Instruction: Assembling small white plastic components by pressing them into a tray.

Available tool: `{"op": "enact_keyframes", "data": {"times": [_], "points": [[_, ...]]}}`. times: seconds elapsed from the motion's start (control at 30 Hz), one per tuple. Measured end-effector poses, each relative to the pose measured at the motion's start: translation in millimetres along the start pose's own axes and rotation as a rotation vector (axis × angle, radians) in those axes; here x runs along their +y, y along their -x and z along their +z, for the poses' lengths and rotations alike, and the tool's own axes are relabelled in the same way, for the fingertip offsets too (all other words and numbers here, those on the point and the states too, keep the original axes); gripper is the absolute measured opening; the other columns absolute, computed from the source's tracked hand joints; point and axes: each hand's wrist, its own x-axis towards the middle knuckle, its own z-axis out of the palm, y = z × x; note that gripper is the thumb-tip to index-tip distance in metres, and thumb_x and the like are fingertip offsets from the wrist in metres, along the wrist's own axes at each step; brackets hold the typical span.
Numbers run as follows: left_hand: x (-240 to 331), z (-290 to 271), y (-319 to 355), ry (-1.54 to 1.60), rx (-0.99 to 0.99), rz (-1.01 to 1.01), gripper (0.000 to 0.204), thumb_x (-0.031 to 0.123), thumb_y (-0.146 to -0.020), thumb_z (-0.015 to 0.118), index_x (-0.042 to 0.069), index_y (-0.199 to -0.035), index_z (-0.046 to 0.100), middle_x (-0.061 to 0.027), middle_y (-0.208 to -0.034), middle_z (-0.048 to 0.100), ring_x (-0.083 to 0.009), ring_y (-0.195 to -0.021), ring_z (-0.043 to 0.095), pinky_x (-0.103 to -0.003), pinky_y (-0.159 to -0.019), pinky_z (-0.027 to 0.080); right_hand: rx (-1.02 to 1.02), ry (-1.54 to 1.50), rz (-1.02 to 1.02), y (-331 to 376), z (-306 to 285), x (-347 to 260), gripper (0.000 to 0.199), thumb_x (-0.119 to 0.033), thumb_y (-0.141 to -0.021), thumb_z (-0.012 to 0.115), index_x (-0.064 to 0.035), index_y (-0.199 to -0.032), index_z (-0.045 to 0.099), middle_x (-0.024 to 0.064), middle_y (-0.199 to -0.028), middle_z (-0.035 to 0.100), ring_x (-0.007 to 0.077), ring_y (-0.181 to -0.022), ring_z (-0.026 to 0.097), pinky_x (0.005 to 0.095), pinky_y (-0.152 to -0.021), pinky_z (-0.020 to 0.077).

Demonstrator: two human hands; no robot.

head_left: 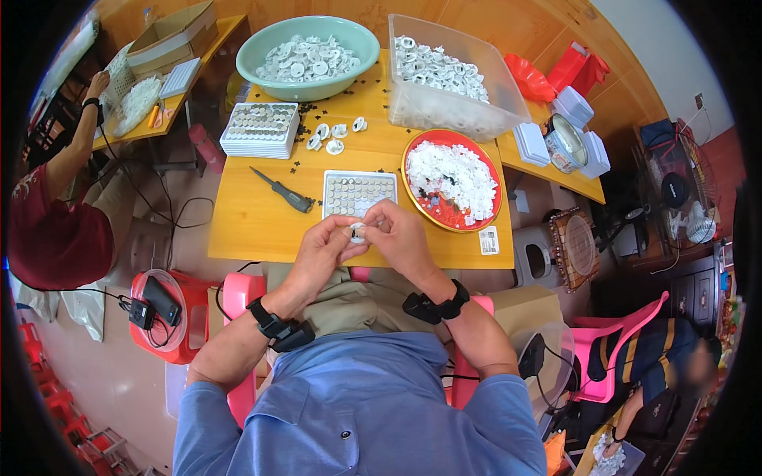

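Observation:
Close to the table's front edge, my left hand (324, 244) and my right hand (398, 238) meet around a small white round plastic part (357, 231). Fingertips of both hands pinch it, and a dark spot shows in its middle. Just beyond them lies a white tray (326, 186) with rows of small silvery discs, which look like button cells. A screwdriver (295, 197) with a dark grey handle rests left of that tray. On the right, a red plate (409, 184) holds a heap of small white plastic pieces.
Farther back are a green basin (252, 62) and a clear bin (444, 116), both full of white round parts. Stacked disc trays (258, 147) stand at left, near several loose white parts (335, 147). Co-workers (67, 226) sit at left and lower right.

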Motion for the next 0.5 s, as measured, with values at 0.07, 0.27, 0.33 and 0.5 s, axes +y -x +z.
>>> {"op": "enact_keyframes", "data": {"times": [0.07,0.27,0.33,0.5], "points": [[4,3,1,-0.015,0.035,-0.059,0.021,0.009,-0.101,0.051,-0.001,-0.119,0.055,-0.0121,-0.115,0.064,-0.0175,-0.103,0.065,-0.031,-0.093,0.055,-0.048,-0.003,-0.005,-1,-10,-7,0.011,-0.01,-0.08,0.069,-0.0051,-0.089,0.066,0.0109,-0.084,0.068,0.0226,-0.067,0.067,0.0344,-0.058,0.0498],[11,5,6,-0.121,0.056,-0.038,0.018,0.004,-0.096,0.058,-0.003,-0.113,0.058,-0.0139,-0.105,0.068,-0.0186,-0.094,0.069,-0.029,-0.085,0.057,0.444,0.359,-0.172,-22,-73,8,0.009,-0.012,-0.084,0.065,-0.0043,-0.088,0.069,0.0125,-0.087,0.067,0.032,-0.075,0.065,0.0374,-0.065,0.051],[14,6,6,-0.138,0.046,-0.043,0.018,0.005,-0.096,0.058,-0.003,-0.112,0.058,-0.0143,-0.104,0.069,-0.0188,-0.093,0.069,-0.03,-0.084,0.058,0.44,0.612,-0.037,-21,-99,21,0.014,-0.012,-0.083,0.067,-0.0054,-0.094,0.071,0.014,-0.092,0.067,0.0333,-0.084,0.065,0.0409,-0.073,0.051],[12,6,3,-0.174,0.03,-0.064,0.016,0.005,-0.097,0.058,-0.003,-0.111,0.059,-0.0149,-0.105,0.069,-0.0189,-0.092,0.069,-0.03,-0.084,0.058,0.367,0.666,0.108,-23,-107,37,0.018,-0.011,-0.081,0.07,-0.0068,-0.098,0.073,0.0145,-0.094,0.067,0.0342,-0.089,0.064,0.0434,-0.078,0.0497]]}}
